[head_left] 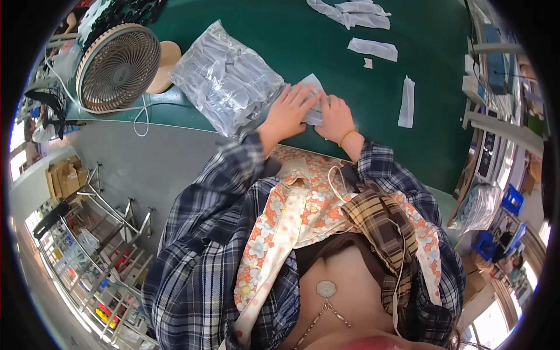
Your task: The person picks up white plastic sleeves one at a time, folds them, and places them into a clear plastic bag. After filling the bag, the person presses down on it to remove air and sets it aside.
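Observation:
A flat, translucent whitish pouch or strip [312, 81] lies on the green table near its front edge. My left hand [287, 114] rests on its left side with the fingers stretched out and spread. From the right, my right hand [338, 119] reaches its lower part, fingers extended and lying on it, the thumb toward the table's edge. Part of the strip is hidden under both hands. Just left of my left hand is a large clear plastic bag [224, 76] filled with similar whitish pieces.
A beige round fan [118, 69] stands at the left, its white cable [140, 119] hanging over the edge of the table [361, 81]. Single strips [407, 102] lie to the right, and a loose heap of strips [356, 13] is farther back. A metal-framed rack [111, 268] stands on the floor at left.

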`<state>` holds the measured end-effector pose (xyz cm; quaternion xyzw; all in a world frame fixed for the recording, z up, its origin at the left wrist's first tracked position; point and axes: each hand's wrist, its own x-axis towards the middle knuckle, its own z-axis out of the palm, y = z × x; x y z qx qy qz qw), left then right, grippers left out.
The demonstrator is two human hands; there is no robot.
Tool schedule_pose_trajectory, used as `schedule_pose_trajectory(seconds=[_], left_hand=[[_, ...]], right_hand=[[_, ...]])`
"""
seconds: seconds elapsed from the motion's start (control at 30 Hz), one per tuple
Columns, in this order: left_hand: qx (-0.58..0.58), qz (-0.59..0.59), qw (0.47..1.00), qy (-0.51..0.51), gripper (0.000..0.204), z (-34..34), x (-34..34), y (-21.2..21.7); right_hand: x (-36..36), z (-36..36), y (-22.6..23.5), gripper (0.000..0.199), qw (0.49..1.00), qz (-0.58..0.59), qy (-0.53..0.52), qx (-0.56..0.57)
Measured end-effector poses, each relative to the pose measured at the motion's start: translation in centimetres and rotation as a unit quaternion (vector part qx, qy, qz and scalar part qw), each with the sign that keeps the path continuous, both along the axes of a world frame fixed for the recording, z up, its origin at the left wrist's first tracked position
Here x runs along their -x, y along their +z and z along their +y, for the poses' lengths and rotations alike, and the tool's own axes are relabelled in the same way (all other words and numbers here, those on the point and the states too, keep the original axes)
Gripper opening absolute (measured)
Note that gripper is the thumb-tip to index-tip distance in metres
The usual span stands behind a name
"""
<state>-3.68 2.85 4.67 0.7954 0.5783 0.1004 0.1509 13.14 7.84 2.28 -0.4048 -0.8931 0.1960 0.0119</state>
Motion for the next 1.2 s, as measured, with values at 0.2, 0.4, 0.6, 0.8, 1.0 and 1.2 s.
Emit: schedule_pose_trajectory(seconds=[0.2, 0.4, 0.6, 0.8, 1.0, 1.2], left_hand=[[-0.114, 0.097, 0.965, 0.214, 0.071, -7.8, 7.4, 0.0], [-0.129, -0.028, 0.972, 0.193, 0.059, -8.7, 9.7, -2.1], [-0.139, 0.041, 0.940, 0.308, 0.034, -9.5, 6.6, 1.4], [-0.205, -0.002, 0.929, 0.308, 0.024, -9.8, 8.0, -0.3], [-0.223, -0.178, 0.907, 0.309, 0.020, -9.3, 7.3, 0.7], [-0.237, -0.143, 0.920, 0.276, 0.018, -9.3, 6.7, 2.8]], right_hand=[[-0.3, 0.0, 2.1, 0.079, 0.987, 0.160, 0.025, 0.011], [5.9, -0.1, 1.8, 0.078, 0.937, 0.185, 0.296, 0.005], [4.0, 1.4, 4.0, 0.078, 0.964, 0.216, 0.147, 0.043], [1.2, 1.2, 4.8, 0.079, 0.967, 0.256, -0.009, 0.015], [6.8, -1.0, 2.2, 0.075, 0.925, 0.218, 0.311, 0.002], [15.0, -2.9, 0.7, 0.072, 0.967, 0.249, -0.010, 0.046]])
